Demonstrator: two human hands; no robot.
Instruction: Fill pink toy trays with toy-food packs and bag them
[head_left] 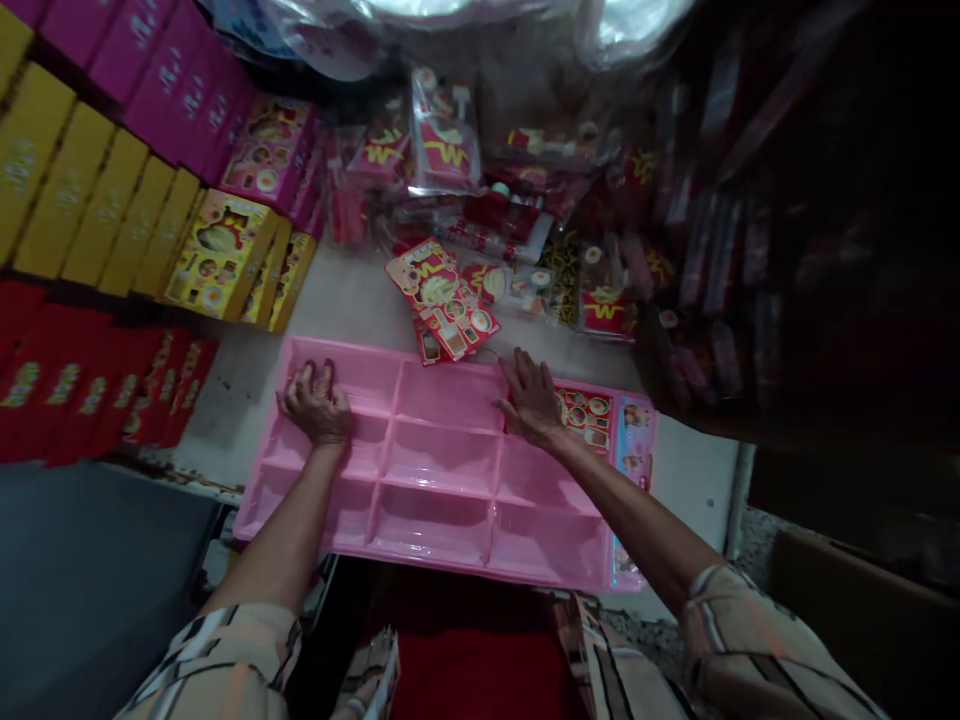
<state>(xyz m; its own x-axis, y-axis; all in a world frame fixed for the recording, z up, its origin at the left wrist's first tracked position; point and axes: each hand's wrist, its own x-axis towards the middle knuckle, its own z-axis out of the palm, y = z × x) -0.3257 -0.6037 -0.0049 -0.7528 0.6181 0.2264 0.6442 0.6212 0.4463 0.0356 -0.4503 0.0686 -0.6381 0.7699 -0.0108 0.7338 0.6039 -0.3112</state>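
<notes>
Pink plastic compartment tray point(442, 452), red printed card point(589, 412) inside
Left grip point(315, 405) loosely spread; right grip point(534, 400) spread beside the card.

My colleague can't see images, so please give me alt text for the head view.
A person's left hand and right hand are at a pink divided tray, the right partly covering a red printed card in a far compartment. Beyond the tray lie more printed cards and clear-bagged pieces; yellow, purple and red boxes stand at left.

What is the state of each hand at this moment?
Left hand: open, at the left end of the pink tray.
Right hand: open, partly over a red card.
</notes>
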